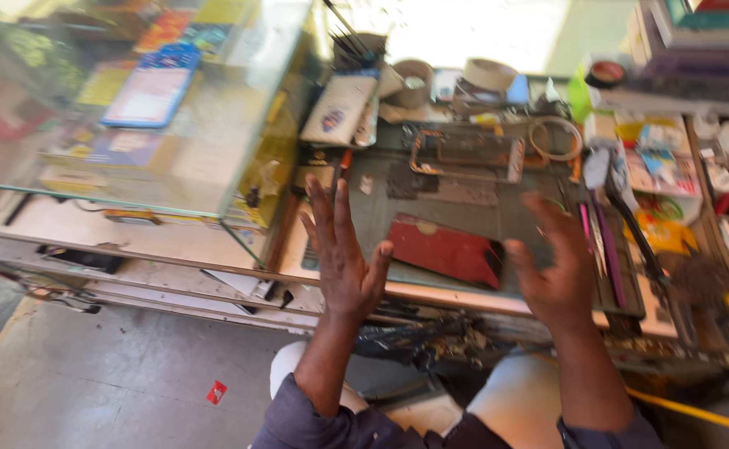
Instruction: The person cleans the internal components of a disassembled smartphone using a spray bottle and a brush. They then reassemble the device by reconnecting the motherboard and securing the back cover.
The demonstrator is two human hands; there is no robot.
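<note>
Nearest the camera are the person's 2 knees in pale trousers and 2 dark blue-grey sleeves. From these rise both bare forearms. The left hand (341,254) is spread flat with fingers straight and apart, back toward the camera, holding nothing. The right hand (557,264) is blurred, its fingers loosely open and slightly curled, also empty. The 2 hands are well apart, raised over the front edge of the workbench (431,293).

Between them, on a grey-green mat (464,212), lies a flat red rectangular case (443,249) with a dark end, tilted a little; whether either hand touches it cannot be told. Just right of the right hand lie thin pink and purple tools (601,249) side by side, and a dark long-handled tool (639,241).

Farther back on the mat rests a rectangular phone frame (468,154), metallic and hollow. Right of it is a thin ring (556,137). Beyond stand 2 rolls of tape (491,75) and a dark cup of brushes (356,50).

To the left a glass display case (131,108) holds flat coloured packets, its surface shiny with reflections. Below it, the concrete floor (115,374) looks smooth and grey.
</note>
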